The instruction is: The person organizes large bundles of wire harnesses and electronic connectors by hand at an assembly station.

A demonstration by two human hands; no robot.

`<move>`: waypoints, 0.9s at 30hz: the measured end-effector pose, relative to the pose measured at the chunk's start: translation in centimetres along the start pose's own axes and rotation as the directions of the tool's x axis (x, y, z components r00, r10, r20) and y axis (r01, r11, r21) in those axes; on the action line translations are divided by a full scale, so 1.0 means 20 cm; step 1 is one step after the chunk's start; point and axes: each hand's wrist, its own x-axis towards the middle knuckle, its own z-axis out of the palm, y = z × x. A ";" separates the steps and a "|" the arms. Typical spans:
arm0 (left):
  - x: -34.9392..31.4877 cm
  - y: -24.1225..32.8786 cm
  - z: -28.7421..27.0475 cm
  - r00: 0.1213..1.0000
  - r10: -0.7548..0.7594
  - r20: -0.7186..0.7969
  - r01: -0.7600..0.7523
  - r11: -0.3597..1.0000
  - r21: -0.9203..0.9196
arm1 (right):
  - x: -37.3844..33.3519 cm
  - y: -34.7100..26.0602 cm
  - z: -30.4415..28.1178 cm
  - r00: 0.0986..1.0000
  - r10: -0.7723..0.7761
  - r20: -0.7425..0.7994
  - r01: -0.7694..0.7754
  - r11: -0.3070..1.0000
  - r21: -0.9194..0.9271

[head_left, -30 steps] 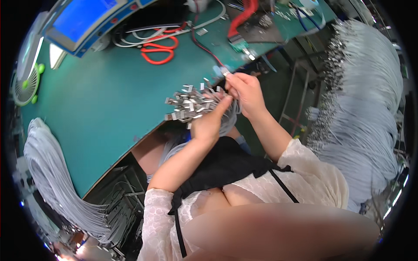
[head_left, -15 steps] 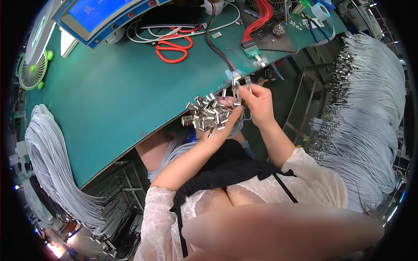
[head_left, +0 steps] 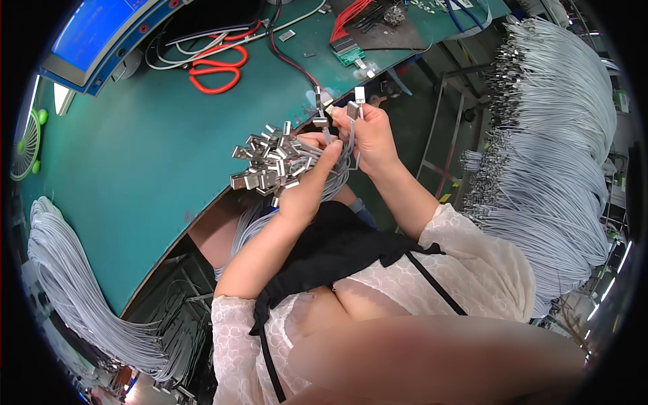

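Observation:
My left hand (head_left: 304, 192) is closed round a thick bundle of grey cables, whose metal USB plugs (head_left: 270, 165) fan out to the left over the table's near edge. Close beside it, my right hand (head_left: 376, 143) pinches grey cables; one metal USB plug (head_left: 353, 111) and one plug with a white face (head_left: 360, 96) stick up from its fingers. The right fingertips are next to a small light-coloured connector (head_left: 329, 106) at the edge, near the end of a red-and-black wire (head_left: 293, 59). Whether they touch it I cannot tell.
On the green table (head_left: 155, 148) lie red-handled scissors (head_left: 219, 71), a small green circuit board (head_left: 347, 55) with red wires, and a blue-framed screen device (head_left: 94, 40). Grey cable bundles hang at left (head_left: 74, 270) and are piled at right (head_left: 553, 155). A green fan (head_left: 27, 145) stands far left.
The view has shifted, so the table things sit further left and higher. My right hand has tilted its plugs, and its fingertips now reach the small connector at the table edge.

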 end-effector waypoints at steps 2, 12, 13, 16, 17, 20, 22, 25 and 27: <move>0.00 0.04 0.02 0.991 -0.087 0.101 0.083 0.996 0.042 | 0.00 0.00 0.00 1.000 0.011 0.005 -0.012 1.000 0.009; 0.00 -0.06 0.02 0.982 -0.079 0.171 0.029 0.961 0.277 | 0.00 0.02 0.05 0.998 0.039 -0.039 -0.035 0.994 0.103; 0.00 -0.05 0.03 0.987 -0.039 0.159 -0.005 0.963 0.268 | 0.00 0.02 0.05 0.998 0.048 -0.040 -0.043 0.992 0.115; -0.04 -0.01 0.03 0.991 0.039 0.130 -0.071 0.964 0.254 | -0.02 -0.01 0.01 0.996 0.081 0.026 -0.082 0.995 0.058; -0.06 0.01 0.02 0.996 -0.033 0.077 0.025 0.994 0.102 | -0.03 -0.01 0.01 0.993 0.096 0.062 -0.098 0.995 0.029; -0.09 0.05 0.01 0.980 -0.198 0.007 0.195 0.957 -0.215 | -0.09 -0.04 0.04 0.996 0.007 0.093 -0.005 1.000 -0.021; -0.08 0.06 0.01 0.965 -0.256 0.060 0.263 0.934 -0.243 | -0.11 -0.05 0.05 0.993 -0.036 0.111 0.041 0.998 -0.046; -0.08 0.05 0.00 0.955 -0.282 0.097 0.297 0.921 -0.250 | -0.09 -0.06 0.06 0.976 -0.002 0.216 0.054 0.971 -0.234; -0.09 0.02 -0.01 0.953 -0.281 0.117 0.301 0.923 -0.239 | -0.08 -0.05 0.04 0.976 0.015 0.216 0.023 0.984 -0.174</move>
